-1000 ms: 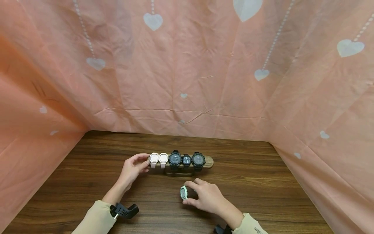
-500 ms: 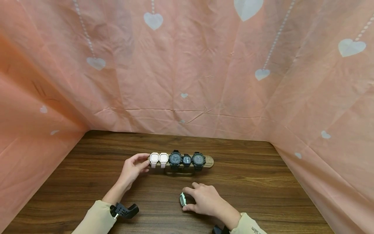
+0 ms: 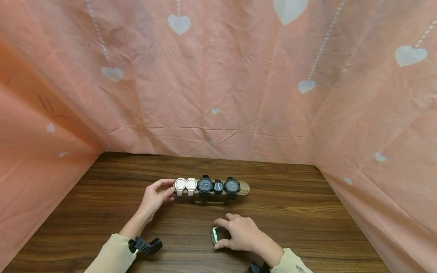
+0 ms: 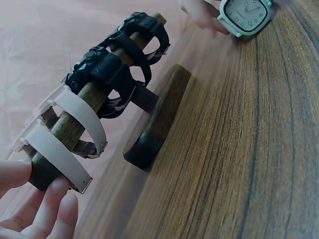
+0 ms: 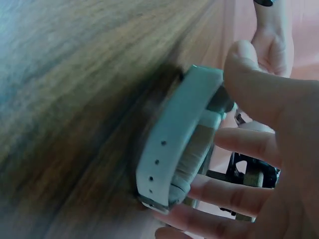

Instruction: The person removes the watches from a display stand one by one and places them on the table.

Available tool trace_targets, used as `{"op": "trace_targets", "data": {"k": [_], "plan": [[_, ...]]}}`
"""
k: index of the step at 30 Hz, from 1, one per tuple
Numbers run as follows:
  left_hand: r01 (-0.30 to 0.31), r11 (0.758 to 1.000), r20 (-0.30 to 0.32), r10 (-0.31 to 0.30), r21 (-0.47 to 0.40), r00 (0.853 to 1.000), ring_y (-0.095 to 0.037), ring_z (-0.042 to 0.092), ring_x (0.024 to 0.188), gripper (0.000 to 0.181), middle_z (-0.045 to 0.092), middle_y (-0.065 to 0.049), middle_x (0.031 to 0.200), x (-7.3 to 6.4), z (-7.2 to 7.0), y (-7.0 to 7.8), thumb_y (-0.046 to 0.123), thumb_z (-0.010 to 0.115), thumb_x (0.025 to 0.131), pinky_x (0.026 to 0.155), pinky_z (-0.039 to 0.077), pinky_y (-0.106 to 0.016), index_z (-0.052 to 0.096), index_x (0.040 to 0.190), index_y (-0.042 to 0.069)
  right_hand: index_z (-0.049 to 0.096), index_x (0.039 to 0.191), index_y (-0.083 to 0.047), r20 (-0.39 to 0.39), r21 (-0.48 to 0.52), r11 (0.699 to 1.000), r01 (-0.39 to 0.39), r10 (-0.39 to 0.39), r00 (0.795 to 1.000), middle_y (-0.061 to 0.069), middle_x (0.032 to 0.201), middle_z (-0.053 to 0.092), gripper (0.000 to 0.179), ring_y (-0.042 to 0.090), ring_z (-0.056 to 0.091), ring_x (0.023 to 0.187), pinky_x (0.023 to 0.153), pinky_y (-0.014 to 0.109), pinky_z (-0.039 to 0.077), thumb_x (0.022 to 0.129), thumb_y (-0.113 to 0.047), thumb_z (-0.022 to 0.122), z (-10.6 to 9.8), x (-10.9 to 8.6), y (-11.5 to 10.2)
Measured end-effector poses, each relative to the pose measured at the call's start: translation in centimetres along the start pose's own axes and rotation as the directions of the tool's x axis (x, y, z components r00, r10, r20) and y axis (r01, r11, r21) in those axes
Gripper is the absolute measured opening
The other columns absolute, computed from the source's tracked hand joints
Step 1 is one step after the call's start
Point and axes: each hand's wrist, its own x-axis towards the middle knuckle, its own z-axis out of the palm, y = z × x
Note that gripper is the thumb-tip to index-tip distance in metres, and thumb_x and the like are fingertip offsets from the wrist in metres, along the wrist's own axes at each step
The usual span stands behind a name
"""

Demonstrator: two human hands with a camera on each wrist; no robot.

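My left hand [image 3: 154,199] grips the left end of a wooden watch stand [image 3: 244,189]. Thumb and fingers hold the bar's end beside a pale pink watch [image 3: 180,184]. Along the bar sit a second pale pink watch [image 3: 191,184], a large black watch [image 3: 205,185], a small black watch [image 3: 218,186] and another large black watch [image 3: 232,185]. Nearer the body, my right hand [image 3: 242,233] pinches a mint-green watch [image 3: 214,235] between thumb and fingers. Its dial [image 4: 245,15] shows in the left wrist view; the right wrist view shows its holed strap [image 5: 174,124], looped.
The stand's base [image 4: 164,119] rests on a dark wood-grain table [image 3: 293,212]. Pink cloth [image 3: 218,94] with white hearts hangs behind and along both sides. A black wrist mount [image 3: 145,246] sits on the left forearm.
My right hand has come slightly nearer the body with the mint-green watch, whose face has turned further edge-on to the head view. The left hand and the stand stay put.
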Motion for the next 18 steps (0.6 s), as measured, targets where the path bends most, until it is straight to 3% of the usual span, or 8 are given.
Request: {"op": "trace_targets", "data": {"k": [6,12,15,18], "plan": [[0.044,0.999,0.006,-0.044,-0.001,0.999,-0.019,0.064,0.078,0.035,0.060,-0.014,0.107,0.0,0.1,0.3,0.006,0.069,0.084,0.072,0.056,-0.039,0.059,0.116,-0.003,0.060,0.119,-0.025,-0.046,0.128,0.992,-0.020,0.026,0.999,-0.006,0.102,0.061,0.053,0.013,0.061,0.085,0.058,0.035,0.052,0.081,-0.061,0.058,-0.7,-0.2,0.5],[0.059,0.998,0.010,-0.059,-0.014,0.998,-0.019,0.063,0.079,0.037,0.059,-0.016,0.111,-0.1,0.1,0.5,0.004,0.067,0.084,0.073,0.056,-0.038,0.057,0.119,-0.004,0.063,0.115,-0.022,-0.135,0.263,0.964,-0.022,0.059,0.989,-0.008,0.107,0.063,0.045,0.013,0.061,0.092,0.069,0.035,0.052,0.084,-0.055,0.058,-1.2,-0.6,1.1],[0.057,0.998,0.009,-0.057,-0.013,0.998,-0.019,0.063,0.079,0.037,0.058,-0.016,0.111,-0.1,0.1,0.5,0.004,0.067,0.085,0.073,0.056,-0.038,0.057,0.119,-0.004,0.065,0.112,-0.019,-0.189,0.358,0.934,-0.011,0.084,0.978,-0.006,0.101,0.065,0.041,0.009,0.060,0.082,0.066,0.029,0.051,0.085,-0.050,0.061,-1.5,-0.7,1.5],[0.060,0.998,0.003,-0.060,-0.010,0.998,-0.019,0.063,0.078,0.036,0.059,-0.016,0.110,-0.1,0.1,0.5,0.004,0.068,0.084,0.072,0.056,-0.037,0.058,0.118,-0.003,0.066,0.109,-0.016,-0.241,0.474,0.880,0.023,0.105,0.965,-0.004,0.090,0.066,0.033,0.007,0.059,0.073,0.061,0.027,0.051,0.086,-0.040,0.065,-1.9,-0.8,2.0]]}}
